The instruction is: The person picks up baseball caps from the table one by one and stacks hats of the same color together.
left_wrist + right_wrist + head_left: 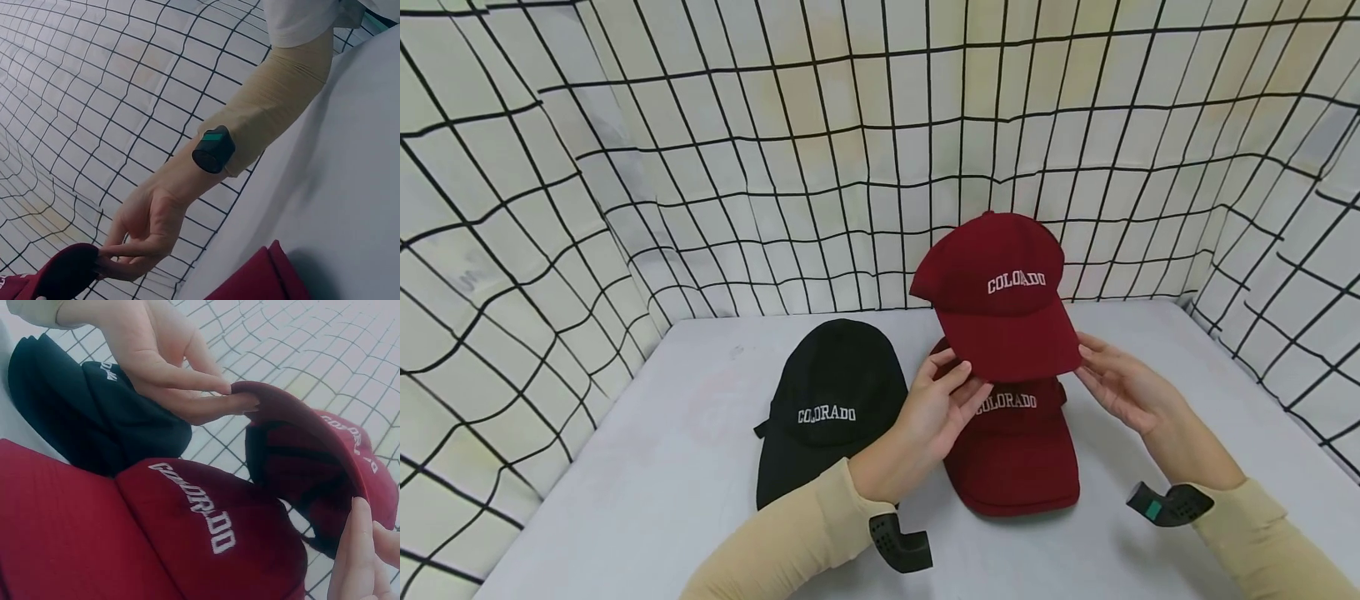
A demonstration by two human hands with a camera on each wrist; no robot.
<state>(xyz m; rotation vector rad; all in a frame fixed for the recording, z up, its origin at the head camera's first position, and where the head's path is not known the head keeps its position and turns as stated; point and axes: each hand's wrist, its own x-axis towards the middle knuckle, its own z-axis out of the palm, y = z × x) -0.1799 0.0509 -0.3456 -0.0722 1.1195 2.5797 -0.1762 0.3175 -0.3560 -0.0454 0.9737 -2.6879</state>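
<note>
A dark red cap (985, 283) with white COLORADO lettering is held up at its brim by both hands. My left hand (942, 404) pinches the left corner of the brim, and my right hand (1120, 379) pinches the right corner. In the right wrist view the brim's underside and the hollow inside of the raised cap (294, 456) show between the two hands. Below it a second red cap (1015, 458) with the same lettering lies on the table, partly covered by the left hand and the raised cap.
To the left a black COLORADO cap (835, 375) lies on the white table (685, 400), its lower part behind the left forearm. A white wall with a black grid net (850, 167) encloses the back and sides. Each wrist bears a small black device (901, 543).
</note>
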